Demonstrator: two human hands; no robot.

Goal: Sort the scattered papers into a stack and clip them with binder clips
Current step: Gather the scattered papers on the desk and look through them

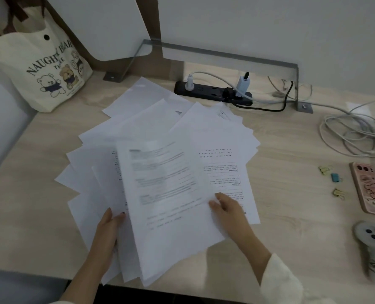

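Several white printed papers (151,128) lie fanned out over the middle of the wooden desk (291,194). A small bundle of sheets (169,205) sits on top at the front, tilted and overhanging the desk edge. My left hand (107,233) grips the bundle's left edge, thumb on top. My right hand (228,209) pinches its right edge. Three binder clips lie apart to the right: a yellow clip (323,170), a blue clip (335,178) and another yellow clip (338,193).
A phone (369,188) in a pink case and a grey controller (372,244) lie at the right. A black power strip (213,93) with cables (346,132) sits at the back. A canvas tote bag (42,69) stands at the back left.
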